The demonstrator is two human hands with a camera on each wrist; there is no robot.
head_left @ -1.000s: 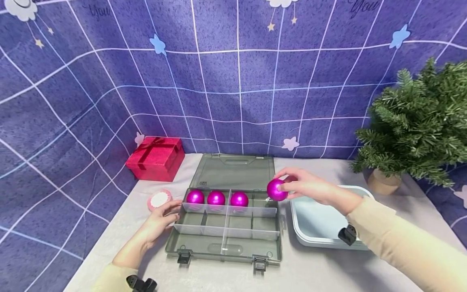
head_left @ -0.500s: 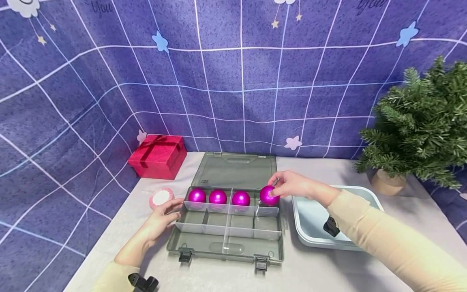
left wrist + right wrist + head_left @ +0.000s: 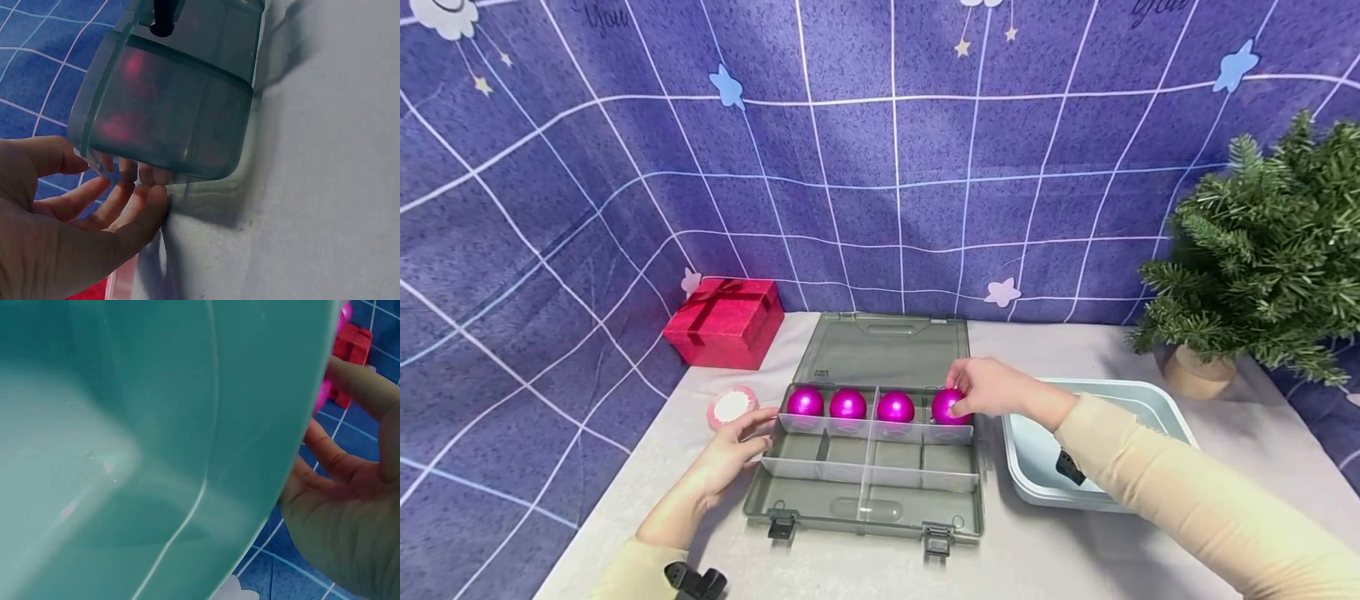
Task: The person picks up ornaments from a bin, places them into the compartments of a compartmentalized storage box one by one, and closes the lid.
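My right hand (image 3: 996, 387) pinches a glossy magenta ball (image 3: 948, 408), right of frame centre, in the rear right corner of a translucent grey plastic box (image 3: 805, 496). My left hand (image 3: 724, 463), fingers relaxed, touches the box's side, lower left.

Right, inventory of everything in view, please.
Box: one, clear grey, centre, lid open behind
Dividers: several, whitish, inside box
Latches: two, dark, box front
Balls: four, magenta, box's back row
Tub: one, pale blue, right of box
Gift box: one, red, back left
Round item: one, pink-and-white, left of box
Tree: one, green, far right, in tan pot
Tablecloth: one, white, beneath box and tub
Backdrop: one, blue with pale grid, behind
Wrist cameras: two, black, at cuffs
Sleeves: two, cream, one per arm
Left hand: one, bare, touching box's left side
Right hand: one, bare, pinching rightmost ball
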